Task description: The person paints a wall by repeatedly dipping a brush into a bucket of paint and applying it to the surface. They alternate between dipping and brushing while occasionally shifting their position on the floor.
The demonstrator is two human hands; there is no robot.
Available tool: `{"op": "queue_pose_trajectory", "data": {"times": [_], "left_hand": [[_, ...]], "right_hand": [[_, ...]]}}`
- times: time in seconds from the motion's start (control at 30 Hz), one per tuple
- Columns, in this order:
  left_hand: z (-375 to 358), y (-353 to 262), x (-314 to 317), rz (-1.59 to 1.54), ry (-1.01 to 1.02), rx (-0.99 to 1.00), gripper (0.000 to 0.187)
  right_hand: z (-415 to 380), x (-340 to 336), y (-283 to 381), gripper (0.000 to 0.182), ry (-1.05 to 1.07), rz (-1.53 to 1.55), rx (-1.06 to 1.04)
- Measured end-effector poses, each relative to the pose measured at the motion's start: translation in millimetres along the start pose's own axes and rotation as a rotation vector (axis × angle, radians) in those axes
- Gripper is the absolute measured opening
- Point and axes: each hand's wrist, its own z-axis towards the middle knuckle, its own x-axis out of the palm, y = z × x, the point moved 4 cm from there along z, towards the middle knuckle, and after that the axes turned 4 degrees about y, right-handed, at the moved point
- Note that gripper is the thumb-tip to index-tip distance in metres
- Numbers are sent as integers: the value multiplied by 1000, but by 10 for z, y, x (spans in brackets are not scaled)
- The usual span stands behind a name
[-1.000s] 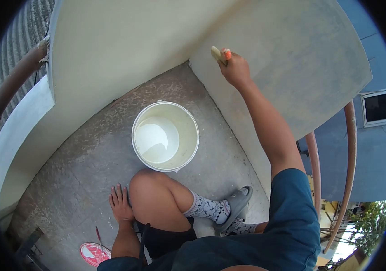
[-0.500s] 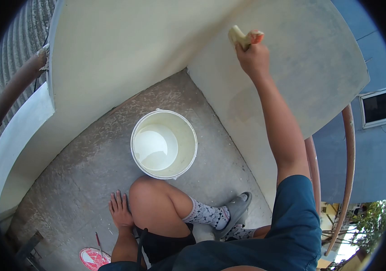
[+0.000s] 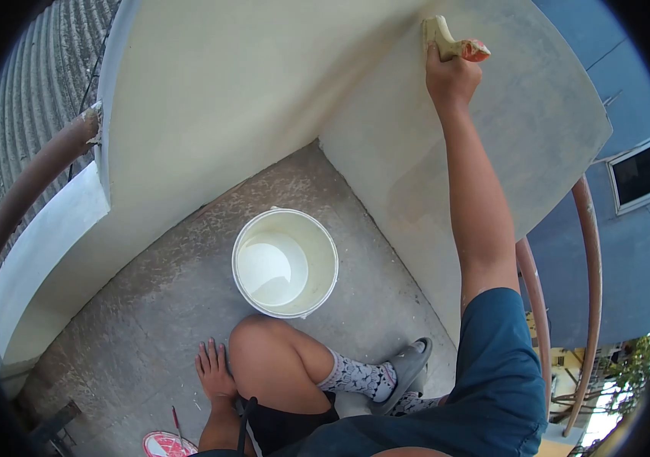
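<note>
Stretched out to the upper right, my right hand (image 3: 453,78) grips a wide paintbrush (image 3: 449,43), coated cream with a red-orange handle end. Its bristle edge lies against the grey-cream side wall (image 3: 523,114), near the corner. A white bucket (image 3: 330,266) stands on the floor in front of my knee, with white liquid paint (image 3: 268,266) in its bottom. Beside that knee, my left hand (image 3: 215,370) rests flat on the concrete floor with its fingers spread, holding nothing.
The curved cream wall (image 3: 226,91) meets the side wall at a corner ahead. A red-and-white lid (image 3: 164,445) with a thin stick-like tool (image 3: 176,421) lies at lower left. Brown pipe rails (image 3: 36,175) run along both sides. A dark metal piece (image 3: 55,423) sits at far left.
My right hand and the paintbrush have moved up and to the right along the side wall. The view has shifted slightly. My left hand stays on the floor.
</note>
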Motion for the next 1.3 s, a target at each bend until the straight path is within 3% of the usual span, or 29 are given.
{"op": "queue_pose_trajectory", "data": {"times": [0.1, 0.13, 0.2, 0.27, 0.37, 0.4, 0.47, 0.53, 0.67, 0.77, 0.87, 0.9, 0.93, 0.97, 1.07, 1.1, 1.13, 1.2, 1.3], "left_hand": [[-12, 35, 41, 16, -17, 20, 58], [-7, 40, 74, 38, -40, 27, 58], [22, 48, 120, 106, -124, 62, 58], [-16, 15, 116, 179, -181, 85, 58], [-11, 7, 44, 68, -68, 26, 58], [-8, 3, 38, 57, -80, 28, 57], [5, -4, 34, 41, -99, 31, 57], [0, 10, 70, -1, -34, -14, 57], [33, -18, -11, -61, -9, -28, 57], [-33, 23, 41, -8, -39, 13, 57], [21, -11, -47, -62, 32, -8, 57], [10, 0, -29, -23, -2, 0, 58], [7, -9, -22, 13, -41, 12, 58], [14, -24, -22, 10, -24, 21, 58], [5, -25, -39, 6, -24, 9, 58], [9, -19, -20, 25, -17, 7, 57], [12, -9, 5, 45, -10, 3, 57], [24, 17, 102, 100, -45, 20, 56], [25, 48, 114, 139, -48, 21, 54]], "right_hand": [[-493, 340, -64, 20, 373, -76, -12], [-545, 349, -100, 20, 363, -88, -12], [-579, 453, -138, 18, 556, -135, -113], [-100, 211, -106, 20, 421, -170, -134], [784, -340, -105, 30, 112, -210, -169], [939, -504, -78, 35, -9, -205, -197], [951, -642, -55, 34, -55, -131, -177], [598, -555, 59, 27, 11, 25, -126], [-203, 167, -39, 26, 485, -142, -58], [-17, 325, -83, 32, 451, -152, -68], [630, 8, -97, 35, 244, -127, -25], [812, -187, -79, 36, 90, -194, -32], [936, -401, -7, 23, 83, -136, 72], [961, -551, 32, 27, -121, -71, -45], [202, -439, -97, 37, 22, -76, -32], [-248, -311, -47, 34, 149, -69, -21], [-728, -117, -41, 31, 106, 1, -158], [-1585, 204, -47, 18, 443, 84, -163], [-2096, 559, -337, 14, 598, 27, -213]]}}
